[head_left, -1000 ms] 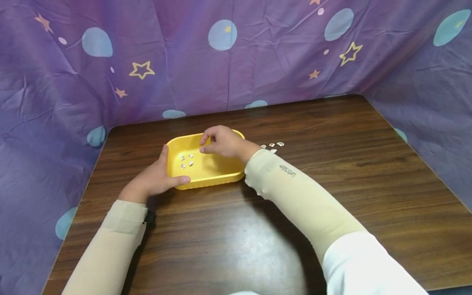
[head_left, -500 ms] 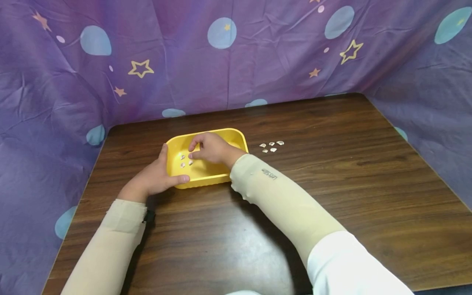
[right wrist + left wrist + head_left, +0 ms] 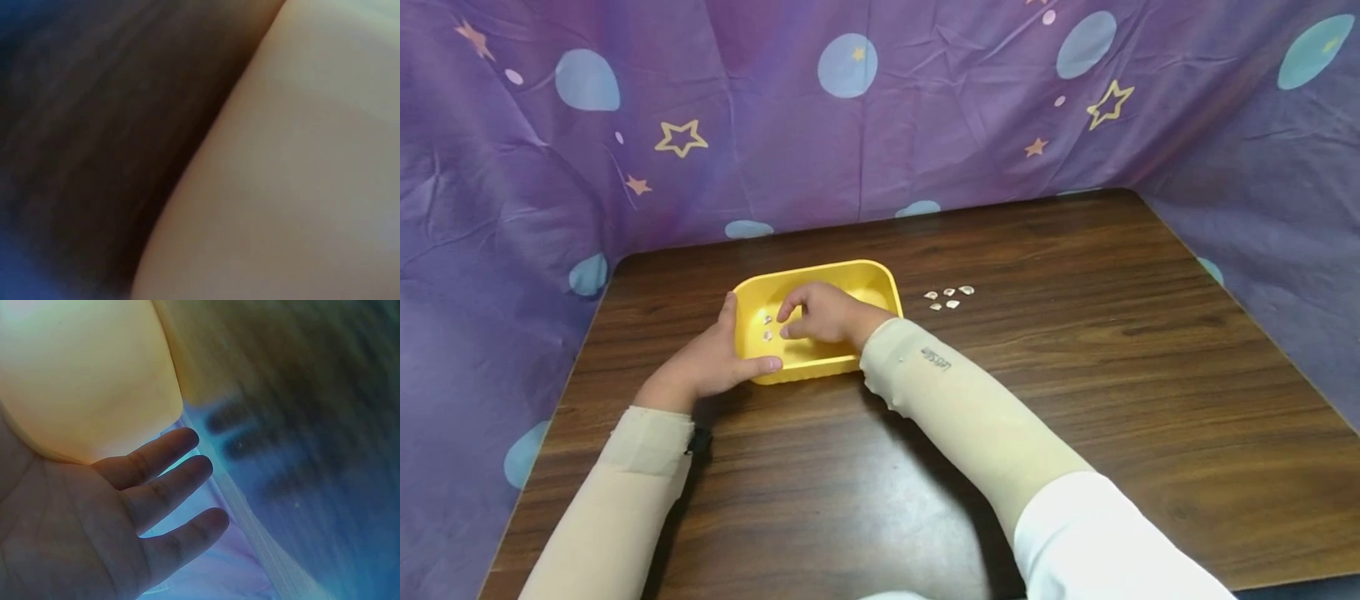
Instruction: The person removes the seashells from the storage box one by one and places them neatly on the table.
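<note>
In the head view my left hand (image 3: 700,358) grips the left end of a yellow plastic tray (image 3: 876,287), its thumb laid over the front rim. The left wrist view shows the palm against the tray's side and three extended fingers beside it. My right hand (image 3: 825,312) reaches down into the tray from the right, with a gap between thumb and index fingertips. Just left of those fingertips lie two small whitish seashells, a rear shell (image 3: 767,320) and a front shell (image 3: 767,336). The right hand covers part of the tray floor.
Several similar small shells (image 3: 949,292) lie on the dark wooden table (image 3: 1112,375) to the right of the tray. A purple patterned cloth (image 3: 790,125) hangs behind the table and along its sides. The right wrist view is blurred.
My right hand has moved left and slightly toward me inside the tray, now covering two of the shells seen there earlier. The loose shells on the table came into full view. My left hand keeps its place.
</note>
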The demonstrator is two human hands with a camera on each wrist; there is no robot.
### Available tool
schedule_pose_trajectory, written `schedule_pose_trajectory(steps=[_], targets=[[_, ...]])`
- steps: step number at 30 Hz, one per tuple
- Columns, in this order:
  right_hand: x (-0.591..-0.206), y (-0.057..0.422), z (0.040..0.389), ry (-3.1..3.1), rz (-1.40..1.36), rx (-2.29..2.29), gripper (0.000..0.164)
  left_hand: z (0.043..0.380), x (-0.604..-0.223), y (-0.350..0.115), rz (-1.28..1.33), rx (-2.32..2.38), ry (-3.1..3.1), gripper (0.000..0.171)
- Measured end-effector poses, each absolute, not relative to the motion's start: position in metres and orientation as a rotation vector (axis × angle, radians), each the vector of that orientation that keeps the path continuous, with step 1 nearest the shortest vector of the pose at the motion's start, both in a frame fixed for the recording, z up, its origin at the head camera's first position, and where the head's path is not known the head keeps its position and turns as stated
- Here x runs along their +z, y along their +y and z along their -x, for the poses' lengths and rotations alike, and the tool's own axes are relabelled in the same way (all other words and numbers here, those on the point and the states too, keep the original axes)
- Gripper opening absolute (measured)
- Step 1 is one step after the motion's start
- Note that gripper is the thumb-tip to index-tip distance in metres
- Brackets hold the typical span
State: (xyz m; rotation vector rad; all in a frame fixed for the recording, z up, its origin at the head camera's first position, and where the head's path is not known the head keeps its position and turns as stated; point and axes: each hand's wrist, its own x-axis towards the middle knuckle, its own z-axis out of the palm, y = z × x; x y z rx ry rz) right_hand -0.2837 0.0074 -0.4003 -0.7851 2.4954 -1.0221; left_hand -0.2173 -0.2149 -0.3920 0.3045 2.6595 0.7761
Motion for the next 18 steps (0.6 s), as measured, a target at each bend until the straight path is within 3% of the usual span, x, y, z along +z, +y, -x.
schedule_pose_trajectory(steps=[18], targets=[[-0.4022, 0.0054, 0.2844, 2.484, 0.782, -0.789, 0.039, 0.2164, -0.39, -0.2144, -0.29, 0.75, 2.659, 0.137]])
